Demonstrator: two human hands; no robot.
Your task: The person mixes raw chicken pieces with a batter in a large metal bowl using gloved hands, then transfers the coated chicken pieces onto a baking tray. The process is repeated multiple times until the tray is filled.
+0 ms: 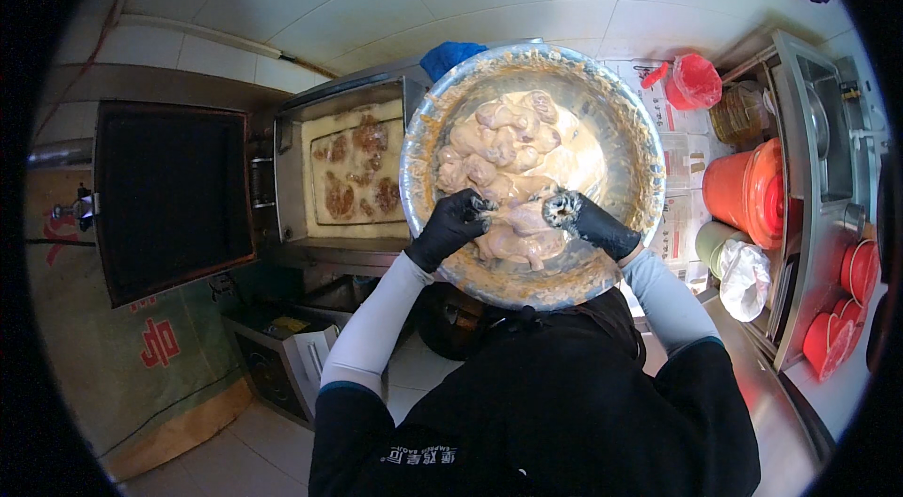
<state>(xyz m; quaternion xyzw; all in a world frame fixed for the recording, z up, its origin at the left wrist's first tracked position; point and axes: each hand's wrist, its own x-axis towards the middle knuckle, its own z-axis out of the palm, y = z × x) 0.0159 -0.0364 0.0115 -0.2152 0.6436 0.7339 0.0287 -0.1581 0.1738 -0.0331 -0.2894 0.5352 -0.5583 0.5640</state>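
Observation:
Before me stands a large metal basin (647, 172), its wall smeared with batter. Pale, batter-coated raw meat pieces (497, 134), apparently chicken, lie inside it. My left hand (451, 225), in a black glove, pinches the left end of one coated piece (520, 216) near the basin's centre. At that piece's right end is my right hand (585, 218), also black-gloved, with batter on its curled fingertips. The piece stretches between both hands, above other coated pieces. Whether the right fingers close fully on it is partly hidden.
Left of the basin, browned pieces (338, 197) lie in the foamy oil of a deep fryer (289, 172), its dark lid (173, 197) swung out left. A blue cloth (450, 60) touches the basin's back rim. At right stand a red pitcher (693, 82), an orange bucket (730, 190) and a metal sink (832, 172).

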